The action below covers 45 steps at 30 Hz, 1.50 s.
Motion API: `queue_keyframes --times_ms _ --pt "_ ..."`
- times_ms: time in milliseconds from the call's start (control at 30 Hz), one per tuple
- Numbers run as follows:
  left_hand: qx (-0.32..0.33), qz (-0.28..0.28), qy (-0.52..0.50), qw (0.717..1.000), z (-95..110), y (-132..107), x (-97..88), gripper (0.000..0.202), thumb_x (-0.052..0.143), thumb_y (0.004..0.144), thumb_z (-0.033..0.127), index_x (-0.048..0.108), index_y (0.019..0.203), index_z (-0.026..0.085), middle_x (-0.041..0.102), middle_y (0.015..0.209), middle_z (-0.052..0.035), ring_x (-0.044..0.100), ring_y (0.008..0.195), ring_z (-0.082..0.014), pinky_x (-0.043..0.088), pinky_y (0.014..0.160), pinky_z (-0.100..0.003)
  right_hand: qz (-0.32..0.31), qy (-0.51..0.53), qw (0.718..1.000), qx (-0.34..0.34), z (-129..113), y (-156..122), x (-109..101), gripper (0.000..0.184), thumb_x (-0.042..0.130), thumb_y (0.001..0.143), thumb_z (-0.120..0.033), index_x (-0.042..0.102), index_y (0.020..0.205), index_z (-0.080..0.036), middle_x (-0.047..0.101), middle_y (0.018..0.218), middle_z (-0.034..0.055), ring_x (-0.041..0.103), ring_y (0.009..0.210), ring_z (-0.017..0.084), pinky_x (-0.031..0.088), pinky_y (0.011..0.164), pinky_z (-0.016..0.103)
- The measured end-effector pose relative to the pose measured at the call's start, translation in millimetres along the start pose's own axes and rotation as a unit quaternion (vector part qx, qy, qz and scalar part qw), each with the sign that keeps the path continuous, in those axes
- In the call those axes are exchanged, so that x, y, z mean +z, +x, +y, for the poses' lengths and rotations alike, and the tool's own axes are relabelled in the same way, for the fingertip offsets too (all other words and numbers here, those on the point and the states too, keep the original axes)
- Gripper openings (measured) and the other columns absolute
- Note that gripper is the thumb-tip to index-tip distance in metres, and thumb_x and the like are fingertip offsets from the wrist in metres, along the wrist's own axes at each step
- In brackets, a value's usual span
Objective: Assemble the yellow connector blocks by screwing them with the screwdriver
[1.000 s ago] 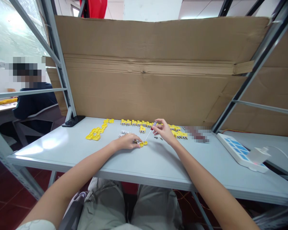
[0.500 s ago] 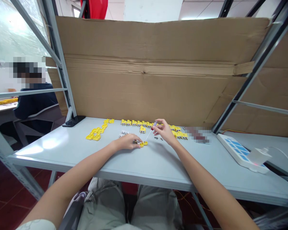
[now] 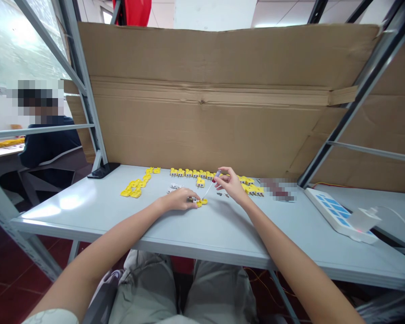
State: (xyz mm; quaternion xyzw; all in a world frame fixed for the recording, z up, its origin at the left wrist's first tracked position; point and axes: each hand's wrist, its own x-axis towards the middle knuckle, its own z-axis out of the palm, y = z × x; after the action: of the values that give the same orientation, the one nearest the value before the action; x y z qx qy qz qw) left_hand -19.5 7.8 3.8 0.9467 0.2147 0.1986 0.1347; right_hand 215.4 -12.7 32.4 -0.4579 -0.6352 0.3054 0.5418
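Barely anything moved since the half-second-old frame: screwdriver (image 3: 218,173) angle shifted slightly, hands stayed put. Head view, only feed I had: left hand (image 3: 181,199) lay low on the table (image 3: 222,234), thumb and fingers closed on a small yellow piece (image 3: 203,203) at mid-table, probably to stop it skidding. Couldn't resolve exact finger contact. Right hand (image 3: 228,184) had the tool pinched by its handle, no slack I could see, shaft slanting down to the piece; I read the high fingertip hold as leaving room to twirl. Couldn't tell if the tip was seated. Dark bits (image 3: 222,195) lay near the right hand, white parts (image 3: 175,186) just beyond the left, likely for short reaches. Yellow shells (image 3: 131,189) left, yellow-and-white units (image 3: 192,173) lined up behind: looked sorted by kind.
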Motion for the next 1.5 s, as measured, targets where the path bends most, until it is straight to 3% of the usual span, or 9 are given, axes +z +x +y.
queue_keyframes --times_ms 700,900,1500 --pt "-0.008 0.000 0.003 1.000 2 0 -0.9 0.028 0.065 0.085 0.032 0.067 0.110 0.018 0.070 0.108 -0.0076 0.064 0.099 -0.0200 0.043 0.090 -0.028 -0.035 -0.033 0.999 0.013 -11 -6 -1 0.059 0.068 0.067 -0.059 0.047 0.106 -0.022 0.067 0.074 0.0013 0.065 0.061 0.018 0.057 0.059 0.036" --pt "-0.004 -0.003 0.000 1.000 0 0 -0.1 0.030 0.064 0.086 0.033 0.067 0.111 0.018 0.070 0.109 -0.0085 0.064 0.100 -0.0203 0.044 0.089 -0.028 0.026 0.000 0.999 -0.029 -8 -3 -1 0.062 0.070 0.065 -0.060 0.046 0.107 -0.023 0.065 0.070 -0.0011 0.064 0.061 0.018 0.058 0.063 0.040" --pt "-0.007 -0.001 -0.002 1.000 3 0 -1.1 0.028 0.065 0.084 0.029 0.067 0.109 0.017 0.070 0.108 -0.0083 0.065 0.098 -0.0206 0.044 0.088 -0.028 0.007 -0.016 0.999 -0.044 -11 -8 4 0.058 0.068 0.069 -0.060 0.046 0.107 -0.023 0.066 0.073 0.0008 0.065 0.062 0.019 0.058 0.063 0.040"
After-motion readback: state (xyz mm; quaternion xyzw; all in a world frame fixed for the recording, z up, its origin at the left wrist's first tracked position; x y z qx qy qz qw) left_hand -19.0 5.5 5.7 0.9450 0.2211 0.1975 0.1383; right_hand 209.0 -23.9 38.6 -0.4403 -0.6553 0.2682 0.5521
